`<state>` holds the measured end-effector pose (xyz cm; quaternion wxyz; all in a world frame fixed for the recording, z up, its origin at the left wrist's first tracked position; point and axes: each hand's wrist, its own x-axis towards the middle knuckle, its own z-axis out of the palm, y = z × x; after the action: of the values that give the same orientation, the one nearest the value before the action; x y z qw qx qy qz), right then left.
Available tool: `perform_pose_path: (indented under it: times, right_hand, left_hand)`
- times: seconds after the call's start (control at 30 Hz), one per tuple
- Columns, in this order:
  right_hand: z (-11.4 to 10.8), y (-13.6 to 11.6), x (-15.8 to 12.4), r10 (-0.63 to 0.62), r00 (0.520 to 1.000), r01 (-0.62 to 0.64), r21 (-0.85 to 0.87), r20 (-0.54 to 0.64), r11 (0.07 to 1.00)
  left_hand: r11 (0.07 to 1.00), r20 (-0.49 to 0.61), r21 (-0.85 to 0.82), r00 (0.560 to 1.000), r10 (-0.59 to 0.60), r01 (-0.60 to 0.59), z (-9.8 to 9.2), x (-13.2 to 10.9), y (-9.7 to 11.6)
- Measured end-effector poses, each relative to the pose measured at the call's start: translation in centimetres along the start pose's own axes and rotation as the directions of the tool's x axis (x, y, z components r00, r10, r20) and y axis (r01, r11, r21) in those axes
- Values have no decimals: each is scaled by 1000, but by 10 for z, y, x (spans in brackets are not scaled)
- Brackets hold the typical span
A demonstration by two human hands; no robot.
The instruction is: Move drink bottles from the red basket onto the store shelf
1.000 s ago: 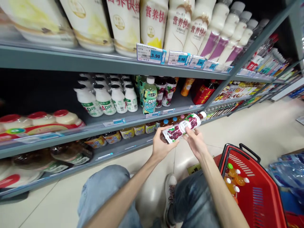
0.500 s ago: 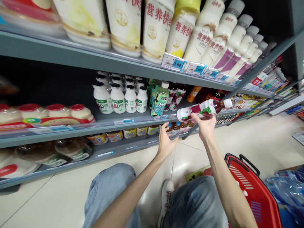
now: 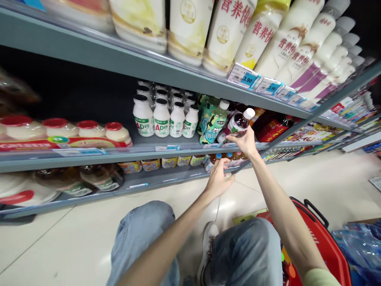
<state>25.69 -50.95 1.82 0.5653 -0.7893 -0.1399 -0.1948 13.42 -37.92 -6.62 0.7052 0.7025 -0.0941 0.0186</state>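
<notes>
My right hand (image 3: 245,142) grips a dark purple drink bottle (image 3: 239,122) with a white cap. The bottle stands nearly upright, a little tilted, at the front of the middle shelf (image 3: 190,144). Just left of it is a green patterned bottle (image 3: 214,121) with a white cap. Lower and to the left, my left hand (image 3: 219,179) hangs in front of the bottom shelf with its fingers apart and nothing in them. Small white bottles with dark caps (image 3: 161,117) stand in rows further left. My right fingers partly cover the purple bottle's lower part.
Tall white and yellow bottles (image 3: 229,31) line the shelf above, over price tags (image 3: 244,76). Red-capped bottles in a pack (image 3: 89,133) lie at left. A red shopping basket (image 3: 324,246) stands on the floor by my right knee, with plastic-wrapped blue bottles (image 3: 357,248) beyond it.
My right hand has turned the purple bottle from lying sideways to nearly upright and brought it left onto the shelf front. The view has shifted, and my left hand stays open.
</notes>
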Motion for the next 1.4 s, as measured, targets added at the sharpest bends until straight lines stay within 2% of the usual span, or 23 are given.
perform_pose_path:
  times: [0.2, 0.3, 0.53, 0.7, 0.9, 1.07, 1.27, 1.4]
  right_hand:
    - [4, 19, 11, 86, 994, -87, -2, -61, 996]
    - [7, 24, 16, 108, 993, -108, -11, -43, 994]
    - [7, 29, 17, 86, 996, -87, 57, 26, 995]
    - [5, 35, 18, 19, 995, -26, 71, 96, 997]
    - [7, 38, 17, 18, 997, -22, 52, 69, 998]
    - [10, 45, 19, 2, 995, -11, 87, 96, 996]
    - [19, 45, 16, 20, 1000, -20, -47, -12, 999]
    - [24, 41, 9, 37, 998, -42, -103, -55, 994]
  left_hand:
    - [1000, 37, 25, 999, 15, -16, -2, -1, 1]
    - [1000, 45, 21, 999, 7, -8, -2, -1, 0]
    - [999, 54, 20, 998, -31, 30, 4, 4, -2]
    - [999, 65, 23, 997, -37, 36, 12, 6, -5]
    - [999, 102, 45, 994, -30, 26, 19, 5, -8]
    - [997, 130, 69, 991, -40, 32, 26, 3, -6]
    - [996, 156, 77, 986, -55, 43, 37, -2, -7]
    - [994, 179, 92, 982, -68, 52, 37, -4, -8]
